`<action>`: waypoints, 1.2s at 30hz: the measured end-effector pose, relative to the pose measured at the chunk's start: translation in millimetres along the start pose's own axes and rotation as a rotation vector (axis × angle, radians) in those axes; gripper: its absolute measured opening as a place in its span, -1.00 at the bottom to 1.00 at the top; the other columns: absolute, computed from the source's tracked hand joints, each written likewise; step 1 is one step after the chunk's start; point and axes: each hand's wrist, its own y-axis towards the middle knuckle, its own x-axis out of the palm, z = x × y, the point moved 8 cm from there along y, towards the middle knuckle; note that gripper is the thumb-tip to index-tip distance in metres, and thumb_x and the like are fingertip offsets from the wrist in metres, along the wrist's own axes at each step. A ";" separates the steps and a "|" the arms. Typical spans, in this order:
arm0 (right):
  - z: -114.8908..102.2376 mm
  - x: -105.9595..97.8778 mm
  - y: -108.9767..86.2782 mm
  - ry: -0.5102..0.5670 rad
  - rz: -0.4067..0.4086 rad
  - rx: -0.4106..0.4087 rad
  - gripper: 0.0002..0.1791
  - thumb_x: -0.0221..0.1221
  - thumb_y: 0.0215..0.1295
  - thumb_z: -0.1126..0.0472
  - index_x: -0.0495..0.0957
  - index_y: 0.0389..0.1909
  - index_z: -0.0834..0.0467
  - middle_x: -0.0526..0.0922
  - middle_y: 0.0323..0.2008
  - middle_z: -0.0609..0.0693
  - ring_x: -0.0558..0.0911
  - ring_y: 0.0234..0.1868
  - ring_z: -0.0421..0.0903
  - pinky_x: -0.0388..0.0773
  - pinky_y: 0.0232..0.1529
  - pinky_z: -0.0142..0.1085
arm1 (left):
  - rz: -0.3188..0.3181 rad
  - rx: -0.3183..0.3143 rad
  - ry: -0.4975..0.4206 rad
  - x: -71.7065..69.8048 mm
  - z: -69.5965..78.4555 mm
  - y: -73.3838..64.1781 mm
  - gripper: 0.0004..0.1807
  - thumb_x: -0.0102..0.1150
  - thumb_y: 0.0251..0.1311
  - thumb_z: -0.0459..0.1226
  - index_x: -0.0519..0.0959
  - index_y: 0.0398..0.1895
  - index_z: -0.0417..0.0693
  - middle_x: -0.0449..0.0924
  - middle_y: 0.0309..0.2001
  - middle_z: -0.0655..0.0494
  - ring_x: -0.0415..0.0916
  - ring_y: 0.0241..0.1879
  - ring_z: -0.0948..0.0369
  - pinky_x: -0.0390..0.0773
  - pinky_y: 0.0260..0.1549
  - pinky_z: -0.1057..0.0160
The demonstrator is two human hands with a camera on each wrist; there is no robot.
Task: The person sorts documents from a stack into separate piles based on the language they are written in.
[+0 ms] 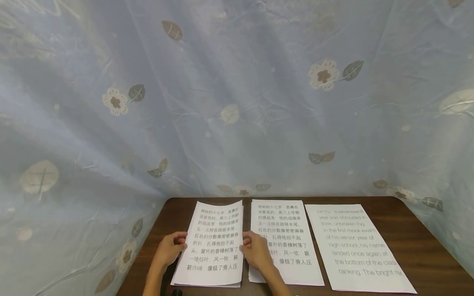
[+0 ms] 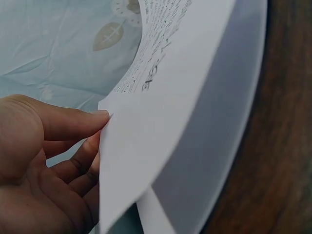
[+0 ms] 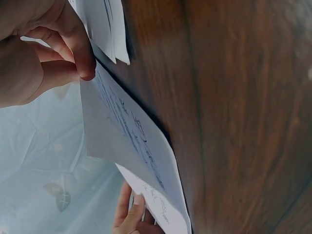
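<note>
In the head view a printed sheet of paper [image 1: 212,248] with Chinese text is held slightly bowed over the left part of the table. My left hand [image 1: 170,248] pinches its left edge between thumb and fingers. At the right edge, the thumb and fingers of my right hand [image 1: 257,251] pinch the same sheet. The left wrist view shows the sheet [image 2: 141,141] curving up, with more paper [image 2: 229,102] beneath it. From the right wrist, both the near hand [image 3: 53,53] and the far left hand [image 3: 131,214] are visible along the sheet [image 3: 112,122].
Just right of the held sheet lies a stack of Chinese-printed pages [image 1: 286,271], partly covered by my right hand. Farther right are pages with English text [image 1: 355,246]. A small black object [image 1: 177,292] shows at the dark wooden table's [image 1: 426,250] front. Patterned fabric [image 1: 237,102] hangs behind.
</note>
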 end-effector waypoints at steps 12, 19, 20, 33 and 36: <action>-6.9 -3.4 -0.6 -0.148 0.033 -0.049 -0.64 0.40 0.26 0.41 0.68 0.06 0.43 0.68 -0.32 0.01 0.61 -0.45 -0.29 0.60 -0.46 -0.50 | 0.023 0.008 0.015 -1.9 1.2 0.9 -0.56 0.31 0.25 -0.50 0.63 0.21 -0.39 0.65 -0.16 -0.06 0.57 -0.26 0.15 0.66 -0.39 0.20; -11.1 -11.9 -0.7 -0.230 0.067 -0.088 -0.74 0.42 0.25 0.33 0.74 -0.06 0.32 0.71 -0.37 -0.05 0.61 -0.39 -0.29 0.59 -0.37 -0.46 | 0.044 0.020 0.047 -7.0 8.0 -0.1 -0.57 0.35 0.30 -0.39 0.63 0.22 -0.36 0.67 -0.13 -0.07 0.60 -0.27 0.16 0.70 -0.38 0.19; -9.7 -13.5 -1.0 -0.226 0.063 -0.090 -0.74 0.42 0.25 0.32 0.74 -0.06 0.31 0.72 -0.36 -0.06 0.63 -0.38 -0.28 0.61 -0.34 -0.46 | 0.045 0.019 0.046 -6.8 8.6 -0.5 -0.57 0.36 0.30 -0.38 0.64 0.22 -0.36 0.67 -0.13 -0.06 0.60 -0.26 0.17 0.70 -0.38 0.19; 9.5 -71.9 -1.0 -0.235 0.112 0.002 -0.72 0.38 0.31 0.25 0.76 0.00 0.25 0.76 -0.30 -0.04 0.74 -0.29 -0.19 0.69 -0.27 -0.35 | 0.040 0.032 -0.028 2.3 21.8 -1.0 -0.55 0.34 0.38 -0.32 0.61 0.27 -0.37 0.67 -0.07 -0.11 0.63 -0.30 0.12 0.66 -0.44 0.26; 15.5 -88.4 -3.5 -0.245 0.138 0.022 -0.71 0.38 0.30 0.26 0.75 0.01 0.24 0.76 -0.30 -0.04 0.73 -0.29 -0.20 0.70 -0.27 -0.33 | 0.033 0.030 -0.035 7.3 25.1 -2.0 -0.54 0.34 0.38 -0.32 0.60 0.28 -0.36 0.66 -0.09 -0.10 0.64 -0.29 0.10 0.68 -0.44 0.25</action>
